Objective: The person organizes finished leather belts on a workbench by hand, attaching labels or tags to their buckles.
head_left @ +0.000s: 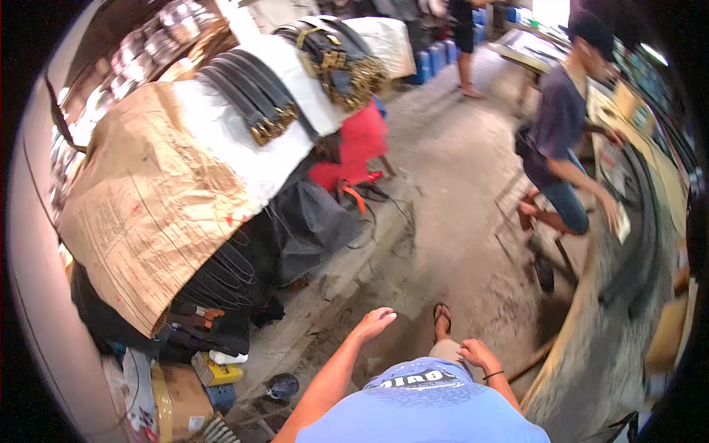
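My left hand [375, 323] hangs in front of my blue shirt at the lower middle, its fingers curled loosely, touching nothing I can see. My right hand [478, 353] is close to my right side, with a dark band on the wrist; its fingers are bent inward and whatever is inside them is hidden. Between the two hands a foot in a sandal [442, 319] stands on the concrete floor. Stacks of black belts with brass-coloured buckles [251, 96] lie on a white sheet [199, 111] at the upper left, away from both hands.
Brown paper [148, 192] covers a pile at the left, above cardboard boxes [185, 402]. At the right a person [565, 125] sits at a long curved table [569, 369] bearing black strips [642, 221]. Another person's leg [464, 66] and blue containers [422, 66] are farther back.
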Motion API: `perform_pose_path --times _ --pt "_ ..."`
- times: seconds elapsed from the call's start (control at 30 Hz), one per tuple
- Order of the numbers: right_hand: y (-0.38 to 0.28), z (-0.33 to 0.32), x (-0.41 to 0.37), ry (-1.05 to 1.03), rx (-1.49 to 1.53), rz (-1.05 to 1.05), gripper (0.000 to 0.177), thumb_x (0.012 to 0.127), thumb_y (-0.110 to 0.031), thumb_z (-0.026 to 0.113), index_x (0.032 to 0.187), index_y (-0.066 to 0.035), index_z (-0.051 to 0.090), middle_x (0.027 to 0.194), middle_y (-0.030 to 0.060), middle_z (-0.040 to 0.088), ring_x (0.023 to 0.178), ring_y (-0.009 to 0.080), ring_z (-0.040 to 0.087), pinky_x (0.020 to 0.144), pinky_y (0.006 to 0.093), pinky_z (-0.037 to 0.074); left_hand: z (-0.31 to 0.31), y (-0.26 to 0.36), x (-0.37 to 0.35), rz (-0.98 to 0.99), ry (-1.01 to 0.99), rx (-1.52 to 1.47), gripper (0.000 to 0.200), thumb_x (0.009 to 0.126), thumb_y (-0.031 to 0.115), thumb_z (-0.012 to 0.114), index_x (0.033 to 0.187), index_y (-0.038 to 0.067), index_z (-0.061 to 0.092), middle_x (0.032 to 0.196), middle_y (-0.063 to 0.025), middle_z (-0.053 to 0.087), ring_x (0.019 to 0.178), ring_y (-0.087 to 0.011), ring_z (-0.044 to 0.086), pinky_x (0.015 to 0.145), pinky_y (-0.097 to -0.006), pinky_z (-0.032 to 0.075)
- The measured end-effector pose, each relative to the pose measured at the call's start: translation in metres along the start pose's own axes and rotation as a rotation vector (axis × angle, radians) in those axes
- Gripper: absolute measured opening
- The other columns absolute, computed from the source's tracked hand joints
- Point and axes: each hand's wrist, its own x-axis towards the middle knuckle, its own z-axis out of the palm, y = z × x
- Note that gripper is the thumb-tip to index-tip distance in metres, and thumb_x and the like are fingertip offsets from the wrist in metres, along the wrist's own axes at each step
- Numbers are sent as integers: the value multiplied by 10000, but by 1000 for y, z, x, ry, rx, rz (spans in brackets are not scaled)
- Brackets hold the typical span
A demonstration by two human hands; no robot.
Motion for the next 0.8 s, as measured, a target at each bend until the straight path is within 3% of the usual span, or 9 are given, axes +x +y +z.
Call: perform_pose_path --times 0.07,0.1,0.23,0.3,0.37,0.43,0.53,0.6,0.8 --pt "23 -40 16 67 -110 -34 329 836 -315 621 926 -3 673 919 214 659 893 364 634 783 429 499 11 24 2 26 113 -159 518 914 388 616 1282 26 568 1222 -145 632 1129 -231 599 971 -353 456" --pt "-23 -78 110 38 -57 -120 329 836 -315 621 926 -3 673 919 214 659 893 364 634 783 429 499 -75 59 43 -18 190 -103 518 914 388 616 1282 26 568 1222 -145 632 1129 -231 599 971 -353 456" --pt "-51 -198 209 92 50 -269 258 826 -241 662 929 -5 679 873 190 669 812 326 650 720 395 508 -126 136 76 230 553 -315 428 913 300 643 1231 17 602 1143 -100 653 1053 -206 613 922 -329 473" --pt "-94 -248 267 88 -19 -294 248 830 -220 678 949 -2 675 857 174 670 773 299 645 690 378 504 -172 180 71 367 871 -121 327 899 238 663 1135 12 649 1090 -114 650 1020 -213 618 913 -326 474" --pt "-138 -277 317 128 21 -423 227 847 -205 667 958 -7 662 856 181 659 791 310 641 692 382 497 -216 218 61 473 1046 -203 277 895 200 678 1104 20 655 1076 -97 644 970 -180 615 868 -305 487" --pt "-198 -295 352 116 79 -549 196 866 -180 641 966 -11 641 882 194 645 853 342 638 725 390 494 -262 239 50 536 1165 -97 258 920 188 659 1106 10 644 1075 -63 631 946 -137 594 842 -282 489" --pt "-284 -302 403 88 83 -701 185 878 -149 629 987 0 618 929 184 635 907 348 624 770 385 492 -315 258 43 567 1252 -273 313 941 203 637 1183 9 594 1112 -58 606 980 -143 574 874 -273 465" --pt "-328 -296 432 145 167 -932 167 876 -127 623 984 1 625 950 180 639 911 344 624 788 392 493 -348 256 45 602 1363 -215 346 939 215 639 1211 10 581 1180 -75 576 1011 -150 562 894 -282 458" --pt "-455 -288 496 209 310 -1018 205 879 -86 597 1064 -6 631 1010 183 643 946 331 626 839 381 486 -427 288 68 696 1486 -343 427 923 226 655 1263 -7 542 1199 -94 577 1026 -166 564 907 -291 448"
